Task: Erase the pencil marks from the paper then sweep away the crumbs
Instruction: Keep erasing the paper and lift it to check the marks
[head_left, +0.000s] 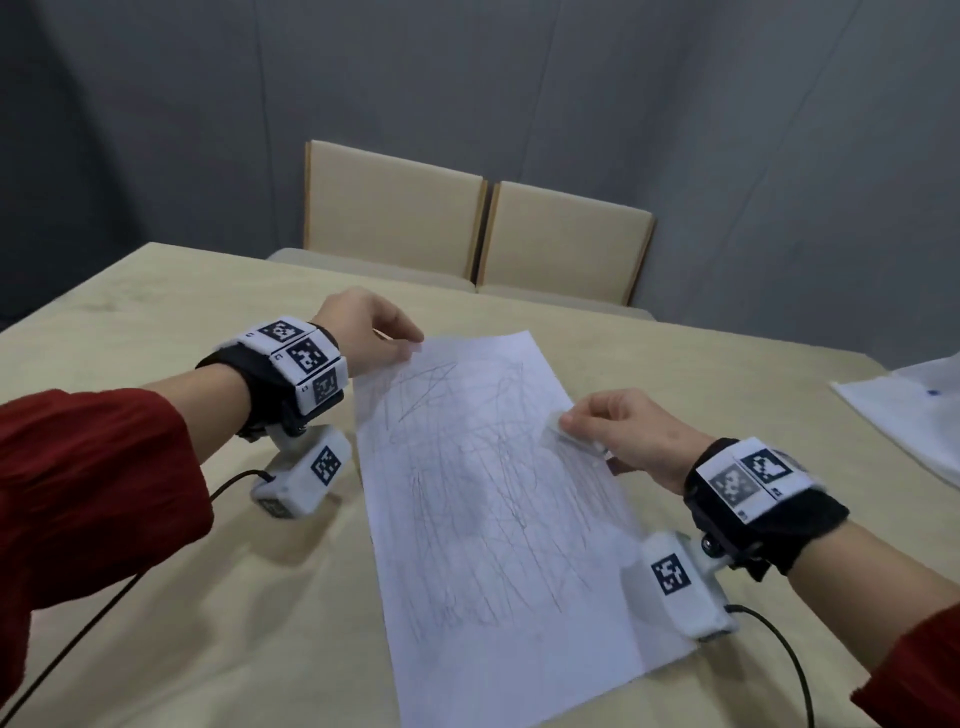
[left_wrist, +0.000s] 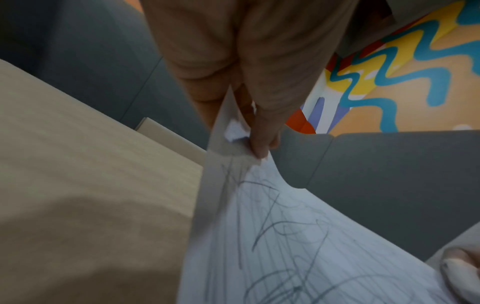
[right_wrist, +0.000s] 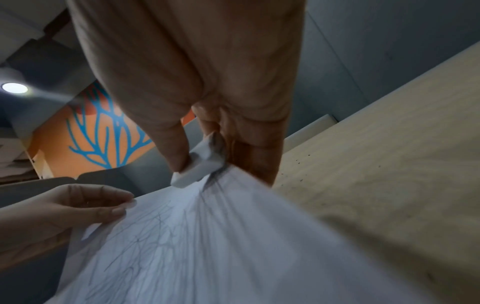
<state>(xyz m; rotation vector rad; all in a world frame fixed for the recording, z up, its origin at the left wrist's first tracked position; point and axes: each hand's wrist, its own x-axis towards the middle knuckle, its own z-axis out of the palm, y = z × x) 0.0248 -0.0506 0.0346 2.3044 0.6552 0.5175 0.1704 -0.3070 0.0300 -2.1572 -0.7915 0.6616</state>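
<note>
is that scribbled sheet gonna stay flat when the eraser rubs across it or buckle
Likely to buckle: the paper looks thin and floppy, already curving up where the left hand pinches its corner. The right hand holds the eraser at the edge, so rubbing may drag it.

Grey walls (head_left: 727, 130), two beige chairs (head_left: 478, 234) behind a pale wooden table (head_left: 182, 597).

You see two beige chairs (head_left: 478, 234) tucked at the bench's (head_left: 208, 597) far edge, and a white sheet (head_left: 914, 415) at its right edge.
</note>
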